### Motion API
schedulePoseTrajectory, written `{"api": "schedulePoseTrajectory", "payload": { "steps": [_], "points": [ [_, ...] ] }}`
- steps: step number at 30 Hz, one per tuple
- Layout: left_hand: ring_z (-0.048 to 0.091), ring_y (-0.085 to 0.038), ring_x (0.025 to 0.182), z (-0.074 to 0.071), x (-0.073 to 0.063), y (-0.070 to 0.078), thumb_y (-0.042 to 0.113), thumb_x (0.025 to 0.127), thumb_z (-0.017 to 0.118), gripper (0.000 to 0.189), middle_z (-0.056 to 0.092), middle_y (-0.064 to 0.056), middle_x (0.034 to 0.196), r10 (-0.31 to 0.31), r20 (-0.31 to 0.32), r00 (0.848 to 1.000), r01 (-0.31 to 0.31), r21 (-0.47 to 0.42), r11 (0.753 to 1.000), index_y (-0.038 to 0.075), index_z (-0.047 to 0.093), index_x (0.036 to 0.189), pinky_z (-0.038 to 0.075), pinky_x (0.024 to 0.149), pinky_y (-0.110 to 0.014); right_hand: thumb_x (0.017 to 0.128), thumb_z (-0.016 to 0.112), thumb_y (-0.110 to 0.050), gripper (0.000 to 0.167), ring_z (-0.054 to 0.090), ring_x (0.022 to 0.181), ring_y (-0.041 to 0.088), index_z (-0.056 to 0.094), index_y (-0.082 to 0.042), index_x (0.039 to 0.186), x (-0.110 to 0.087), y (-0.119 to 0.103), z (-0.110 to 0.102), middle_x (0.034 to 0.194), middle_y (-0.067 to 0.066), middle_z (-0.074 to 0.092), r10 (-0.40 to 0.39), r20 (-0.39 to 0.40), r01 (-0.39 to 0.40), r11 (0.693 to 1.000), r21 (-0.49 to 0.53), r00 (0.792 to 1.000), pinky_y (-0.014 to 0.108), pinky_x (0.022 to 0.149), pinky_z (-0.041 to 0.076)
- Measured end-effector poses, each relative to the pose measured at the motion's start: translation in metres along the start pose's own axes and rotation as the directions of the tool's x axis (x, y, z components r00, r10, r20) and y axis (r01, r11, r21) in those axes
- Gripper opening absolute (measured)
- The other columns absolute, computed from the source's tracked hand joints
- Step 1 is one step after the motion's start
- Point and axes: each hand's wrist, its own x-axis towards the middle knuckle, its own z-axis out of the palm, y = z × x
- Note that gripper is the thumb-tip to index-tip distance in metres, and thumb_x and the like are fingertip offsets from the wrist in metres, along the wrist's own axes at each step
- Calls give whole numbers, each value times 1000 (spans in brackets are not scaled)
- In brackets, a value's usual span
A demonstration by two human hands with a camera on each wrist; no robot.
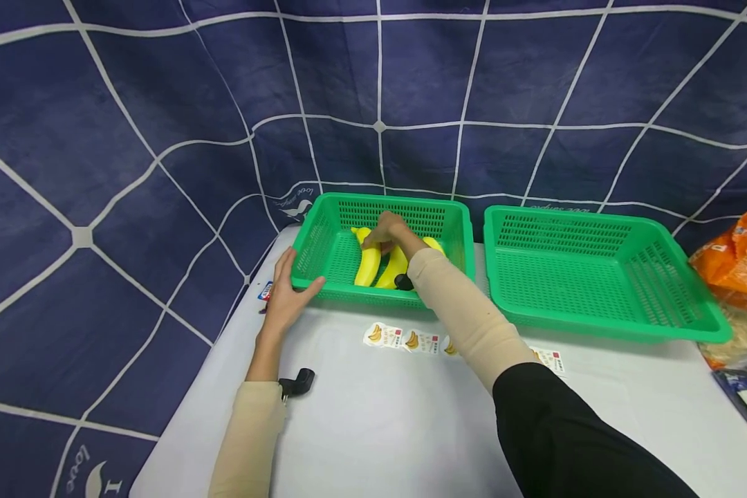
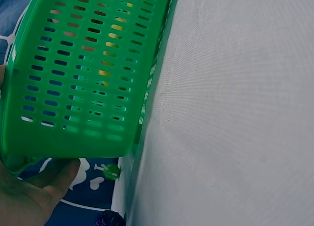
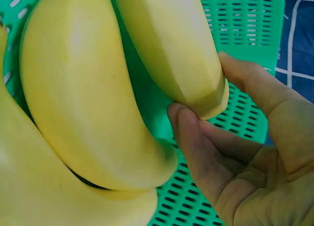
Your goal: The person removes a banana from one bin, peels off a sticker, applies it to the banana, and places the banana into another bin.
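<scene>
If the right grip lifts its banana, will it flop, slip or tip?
The banana is probably stiff, since its thick body holds a plump, even shape. It might slip a little, because its skin looks smooth. With the right grip pinching just one end, the other end could dip.

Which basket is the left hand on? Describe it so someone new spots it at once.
Start at the blue curtain behind the white table: the left basket and right basket, both green, stand side by side before it. Yours is the left basket, its near left corner touched by the left hand. Only it holds yellow bananas, one pinched by the right hand.
</scene>
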Motion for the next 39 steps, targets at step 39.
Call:
{"api": "schedulePoseTrajectory", "payload": {
  "steps": [39],
  "points": [
    [11, -26, 152, -5, 49, -14, 39, 87, 71, 91, 12, 0, 164, 14, 10, 1000, -14, -36, 999, 13, 19, 156, 14, 122, -54, 71, 84, -42, 37, 71, 67, 17, 70, -8, 68, -147, 32, -106, 61, 4, 69, -32, -286, 50, 997, 59, 958, 29, 62, 53]
  ]
}}
